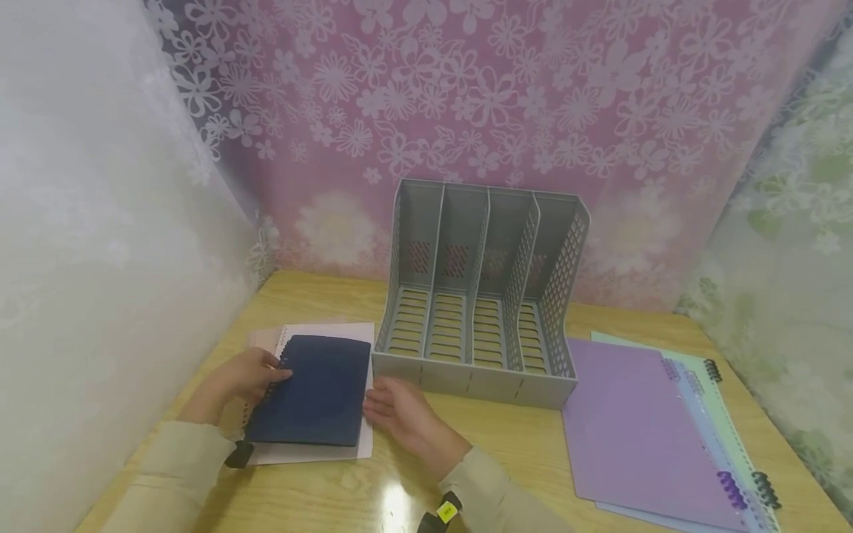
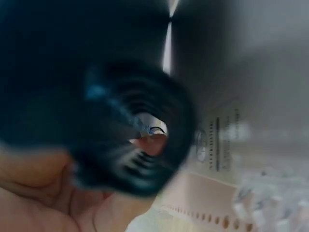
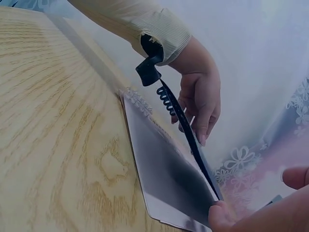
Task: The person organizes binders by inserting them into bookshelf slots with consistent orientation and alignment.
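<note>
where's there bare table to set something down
Bare: the table between the right sleeve, gray organizer and purple notebook, plus a strip behind the pale notebook, left of the organizer. Crowded: around the navy notebook, left hand at its spine.

- Printed label (image 2: 217, 140) on the pale cover (image 2: 270, 92), beyond the left fingers (image 2: 31, 166): emblem and lettering, too blurred to read.
- Yellow tag (image 1: 447, 510) on the black wrist device (image 1: 432, 524), behind the right fingers (image 1: 378, 405): dark marks, illegible.

Table (image 1: 313, 500): wood-grain top, three loads noted.
Grey rack (image 1: 466, 384) stands upright toward the back; pale notebooks (image 1: 333, 453) lie flat at left; overlapping purple, blue and green notebooks (image 1: 633, 422) at right.
</note>
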`<state>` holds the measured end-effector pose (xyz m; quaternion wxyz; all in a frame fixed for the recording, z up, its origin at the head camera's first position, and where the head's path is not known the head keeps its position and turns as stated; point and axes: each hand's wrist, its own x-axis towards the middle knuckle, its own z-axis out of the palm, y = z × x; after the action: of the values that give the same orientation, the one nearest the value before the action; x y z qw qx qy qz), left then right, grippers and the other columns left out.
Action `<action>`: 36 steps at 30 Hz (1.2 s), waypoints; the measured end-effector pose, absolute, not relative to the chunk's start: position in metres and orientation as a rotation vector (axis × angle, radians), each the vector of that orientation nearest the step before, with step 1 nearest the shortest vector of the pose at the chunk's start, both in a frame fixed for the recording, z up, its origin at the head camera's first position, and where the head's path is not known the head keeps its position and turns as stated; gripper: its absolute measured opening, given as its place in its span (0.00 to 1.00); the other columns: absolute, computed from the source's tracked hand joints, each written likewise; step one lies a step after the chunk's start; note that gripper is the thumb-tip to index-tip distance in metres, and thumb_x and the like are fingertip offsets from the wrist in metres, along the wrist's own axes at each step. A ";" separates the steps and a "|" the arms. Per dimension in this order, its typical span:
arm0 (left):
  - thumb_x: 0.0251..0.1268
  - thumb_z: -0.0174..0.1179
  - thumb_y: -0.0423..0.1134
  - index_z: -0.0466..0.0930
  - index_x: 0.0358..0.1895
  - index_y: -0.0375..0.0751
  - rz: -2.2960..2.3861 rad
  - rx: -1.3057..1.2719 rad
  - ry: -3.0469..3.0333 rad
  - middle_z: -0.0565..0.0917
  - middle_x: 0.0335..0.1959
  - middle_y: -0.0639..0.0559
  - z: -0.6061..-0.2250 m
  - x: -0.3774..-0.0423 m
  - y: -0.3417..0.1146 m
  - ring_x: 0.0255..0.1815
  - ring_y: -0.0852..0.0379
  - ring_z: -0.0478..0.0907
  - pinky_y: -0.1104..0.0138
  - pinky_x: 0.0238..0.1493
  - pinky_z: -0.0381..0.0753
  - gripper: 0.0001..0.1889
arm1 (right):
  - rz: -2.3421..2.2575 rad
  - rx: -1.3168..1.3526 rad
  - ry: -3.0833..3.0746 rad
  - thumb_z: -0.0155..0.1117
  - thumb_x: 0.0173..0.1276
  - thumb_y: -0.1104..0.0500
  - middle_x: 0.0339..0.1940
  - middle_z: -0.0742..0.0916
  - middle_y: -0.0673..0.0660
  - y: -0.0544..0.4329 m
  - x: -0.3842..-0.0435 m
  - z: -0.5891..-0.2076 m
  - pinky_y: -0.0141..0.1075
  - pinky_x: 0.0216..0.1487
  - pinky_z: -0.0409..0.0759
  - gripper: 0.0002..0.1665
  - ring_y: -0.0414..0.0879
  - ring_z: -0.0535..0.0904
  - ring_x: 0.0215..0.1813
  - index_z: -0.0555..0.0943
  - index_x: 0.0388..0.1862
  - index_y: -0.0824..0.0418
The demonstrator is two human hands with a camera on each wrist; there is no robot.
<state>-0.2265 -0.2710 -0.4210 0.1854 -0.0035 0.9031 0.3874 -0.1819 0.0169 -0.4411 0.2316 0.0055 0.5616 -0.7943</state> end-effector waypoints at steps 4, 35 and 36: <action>0.68 0.61 0.39 0.60 0.61 0.13 1.184 0.040 2.514 0.74 0.50 0.23 -0.417 -0.227 -0.277 0.40 0.43 0.82 0.54 0.36 0.86 0.32 | -2.183 -0.012 1.550 0.41 0.77 0.61 0.65 0.68 0.81 0.019 -0.182 -0.435 0.53 0.68 0.68 0.31 0.68 0.69 0.65 0.54 0.69 0.83; 0.76 0.51 0.39 0.48 0.63 0.38 1.660 0.360 2.181 0.82 0.43 0.42 -0.387 -0.225 -0.279 0.34 0.59 0.80 0.66 0.33 0.84 0.24 | -2.237 -0.317 1.567 0.42 0.71 0.64 0.69 0.66 0.77 0.044 -0.181 -0.404 0.50 0.72 0.62 0.33 0.67 0.66 0.68 0.54 0.71 0.80; 0.76 0.51 0.40 0.45 0.68 0.35 1.641 0.351 2.204 0.79 0.51 0.36 -0.386 -0.225 -0.277 0.41 0.54 0.81 0.65 0.36 0.84 0.29 | -2.240 -0.324 1.562 0.41 0.71 0.64 0.69 0.66 0.77 0.047 -0.181 -0.403 0.50 0.73 0.61 0.33 0.67 0.65 0.69 0.54 0.71 0.80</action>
<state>-0.2251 -0.2774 -0.3863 0.1845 0.1245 0.7819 0.5823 -0.1813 0.0467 -0.4029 0.1945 -0.1157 0.5573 -0.7989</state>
